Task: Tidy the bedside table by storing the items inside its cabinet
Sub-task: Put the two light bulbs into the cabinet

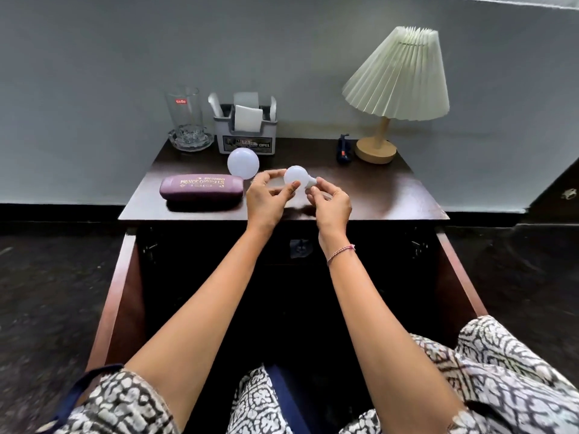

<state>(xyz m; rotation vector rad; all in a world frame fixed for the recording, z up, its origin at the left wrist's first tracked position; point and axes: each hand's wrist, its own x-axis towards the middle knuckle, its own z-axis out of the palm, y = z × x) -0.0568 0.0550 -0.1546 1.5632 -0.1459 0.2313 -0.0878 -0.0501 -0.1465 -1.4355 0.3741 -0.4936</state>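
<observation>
so the small white bulb (294,178) is lying sideways, pinched in the fingers (289,190) at both ends, just off the tabletop (360,189). bigger white bulb (243,162) sits just back-left of the fingers, purple glasses case (201,187) lies flat further left.

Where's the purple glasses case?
Head view: the purple glasses case lies front-left on the bedside table, just left of the left hand, with the loose bulb behind it.
</observation>
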